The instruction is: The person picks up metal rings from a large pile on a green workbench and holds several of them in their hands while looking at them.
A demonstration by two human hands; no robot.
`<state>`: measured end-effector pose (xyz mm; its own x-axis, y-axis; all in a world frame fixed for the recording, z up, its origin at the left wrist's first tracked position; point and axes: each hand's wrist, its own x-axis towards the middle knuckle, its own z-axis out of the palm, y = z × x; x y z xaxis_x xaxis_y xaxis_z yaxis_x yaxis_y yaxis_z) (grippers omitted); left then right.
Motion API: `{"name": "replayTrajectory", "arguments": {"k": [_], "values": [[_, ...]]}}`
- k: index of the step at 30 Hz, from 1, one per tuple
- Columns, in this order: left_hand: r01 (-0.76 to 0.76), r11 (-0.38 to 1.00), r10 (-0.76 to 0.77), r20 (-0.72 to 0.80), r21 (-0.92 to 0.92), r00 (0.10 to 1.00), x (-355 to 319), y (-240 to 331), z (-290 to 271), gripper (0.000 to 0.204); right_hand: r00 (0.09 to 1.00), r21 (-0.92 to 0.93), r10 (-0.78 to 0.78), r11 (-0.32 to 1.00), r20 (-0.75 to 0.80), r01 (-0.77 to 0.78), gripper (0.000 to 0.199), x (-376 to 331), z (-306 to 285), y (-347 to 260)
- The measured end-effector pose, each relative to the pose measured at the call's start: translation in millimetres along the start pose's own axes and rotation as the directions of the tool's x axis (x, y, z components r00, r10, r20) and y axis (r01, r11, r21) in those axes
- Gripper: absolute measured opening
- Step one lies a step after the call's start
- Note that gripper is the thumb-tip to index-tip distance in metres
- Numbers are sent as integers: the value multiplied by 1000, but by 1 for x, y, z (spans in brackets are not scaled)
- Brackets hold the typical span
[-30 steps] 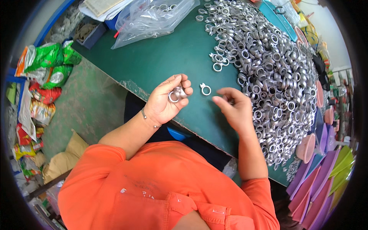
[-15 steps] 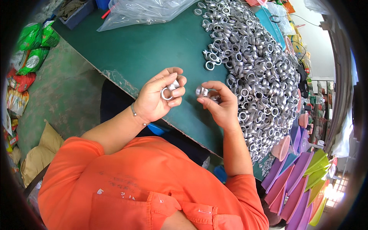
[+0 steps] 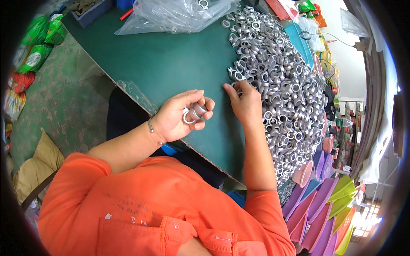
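My left hand (image 3: 177,117) is closed around several small silver-grey metal rings (image 3: 197,112), stacked between its thumb and curled fingers. One ring sticks out by the palm with its round opening showing. My right hand (image 3: 247,104) reaches to the near left edge of a large heap of the same rings (image 3: 286,85). Its thumb and fingers close about a ring at that edge, mostly covered by the fingertips. Some rings in the heap have a small lug on the side. Both hands are over the green tabletop (image 3: 171,64), a short way apart.
A clear plastic bag (image 3: 171,17) lies at the table's far side, beside a grey-blue bin (image 3: 87,13). Right of the heap stand a pink bowl (image 3: 303,174) and stacked colourful plastic bins (image 3: 320,205). Green packages (image 3: 34,57) and a tan sack (image 3: 40,166) sit at left.
My right hand has moved from beside my left hand, where it held rings, out to the heap's edge. More rings now show in my left hand. The view has shifted slightly.
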<state>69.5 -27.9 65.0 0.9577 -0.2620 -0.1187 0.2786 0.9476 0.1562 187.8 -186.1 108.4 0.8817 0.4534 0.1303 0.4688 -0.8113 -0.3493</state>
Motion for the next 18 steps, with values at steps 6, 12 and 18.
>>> {"name": "replayTrajectory", "arguments": {"k": [6,12,18], "values": [[23,1000,-23,-1,20,1000,2,0,1,25,970,549,123,807,207,-220,16,-15,-11,17],[135,978,-151,98,158,984,3,-4,-5,28,980,899,-71,414,187,-142,17,-35,-19,18],[274,955,-283,79,112,956,3,2,8,52,991,821,-130,562,-33,101,27,-41,-20,-25]]}}
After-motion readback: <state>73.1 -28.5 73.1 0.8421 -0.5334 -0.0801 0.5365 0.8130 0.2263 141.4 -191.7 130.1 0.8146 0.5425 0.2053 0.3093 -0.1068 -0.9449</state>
